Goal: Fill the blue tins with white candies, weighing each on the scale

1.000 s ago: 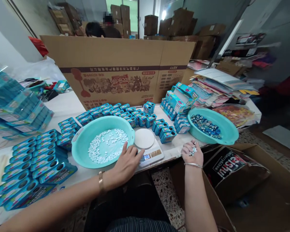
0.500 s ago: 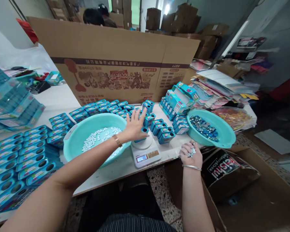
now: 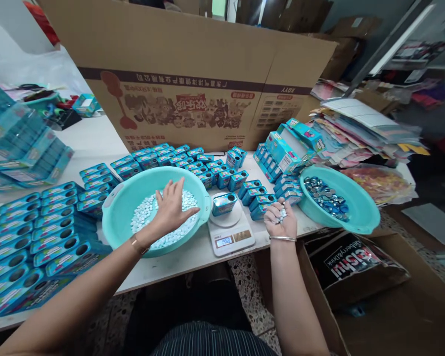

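My left hand (image 3: 170,210) is open over the left turquoise basin (image 3: 114,207), fingers spread, holding nothing. Small pale candy-like pieces (image 3: 141,215) lie in that basin below it. Fingers curled, my right hand (image 3: 288,223) holds some of the same pale pieces (image 3: 282,214) near the table's front edge. Between the hands is a white digital scale (image 3: 219,232) with a lit display. One small blue box (image 3: 224,203) stands on its round plate, touched by neither hand.
Many blue boxes (image 3: 59,222) with round holes stand in rows at left, more behind the scale. The right turquoise basin (image 3: 361,210) holds shiny round pieces (image 3: 324,198). A large carton (image 3: 207,54) walls the back; stacked flat sheets (image 3: 367,123) lie right. An open carton (image 3: 400,306) sits below.
My left hand has moved left from the box on the scale to over the left basin. The display has gone from zero to a higher reading. The camera view has tipped down.
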The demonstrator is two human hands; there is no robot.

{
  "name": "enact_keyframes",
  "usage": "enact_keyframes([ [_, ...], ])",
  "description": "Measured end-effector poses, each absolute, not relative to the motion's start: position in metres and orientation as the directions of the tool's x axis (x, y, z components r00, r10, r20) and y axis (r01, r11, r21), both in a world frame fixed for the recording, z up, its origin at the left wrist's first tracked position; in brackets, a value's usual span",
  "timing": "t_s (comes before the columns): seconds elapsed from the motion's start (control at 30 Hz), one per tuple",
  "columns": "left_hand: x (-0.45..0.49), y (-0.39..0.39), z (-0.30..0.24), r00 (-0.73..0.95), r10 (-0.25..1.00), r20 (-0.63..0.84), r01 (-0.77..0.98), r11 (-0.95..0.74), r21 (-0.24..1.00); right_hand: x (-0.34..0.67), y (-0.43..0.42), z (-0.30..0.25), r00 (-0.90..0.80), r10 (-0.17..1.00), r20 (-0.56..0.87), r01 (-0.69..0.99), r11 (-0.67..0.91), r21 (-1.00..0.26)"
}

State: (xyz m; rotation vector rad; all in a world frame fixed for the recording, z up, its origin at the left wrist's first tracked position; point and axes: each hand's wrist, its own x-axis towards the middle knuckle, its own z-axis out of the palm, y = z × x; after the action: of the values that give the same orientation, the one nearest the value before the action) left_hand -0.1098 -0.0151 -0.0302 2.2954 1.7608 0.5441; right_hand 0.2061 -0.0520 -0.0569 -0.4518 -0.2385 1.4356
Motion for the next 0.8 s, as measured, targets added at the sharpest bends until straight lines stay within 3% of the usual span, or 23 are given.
enact_keyframes([
  [0.17, -0.088, -0.018, -0.035, 0.320, 0.932, 0.174, 0.846, -0.363, 0.391, 0.193, -0.033, -0.049, 0.114, 0.987, -0.112, -0.871, 0.045, -0.489],
  [0.4, -0.033, -0.001, -0.039, 0.425, 0.873, 0.239, 0.689, -0.483, 0.540, 0.147, 0.010, -0.026, 0.212, 0.954, -0.210, -0.834, 0.065, -0.547],
  [0.63, 0.000, 0.014, -0.041, 0.399, 0.912, 0.097, 0.674, -0.363, 0.643, 0.106, 0.032, -0.022, 0.406, 0.901, -0.151, -0.686, 0.191, -0.702],
  [0.8, 0.001, 0.013, -0.039, 0.369, 0.925, 0.086, 0.662, -0.327, 0.675, 0.101, 0.032, -0.026, 0.462, 0.878, -0.125, -0.613, 0.214, -0.761],
])
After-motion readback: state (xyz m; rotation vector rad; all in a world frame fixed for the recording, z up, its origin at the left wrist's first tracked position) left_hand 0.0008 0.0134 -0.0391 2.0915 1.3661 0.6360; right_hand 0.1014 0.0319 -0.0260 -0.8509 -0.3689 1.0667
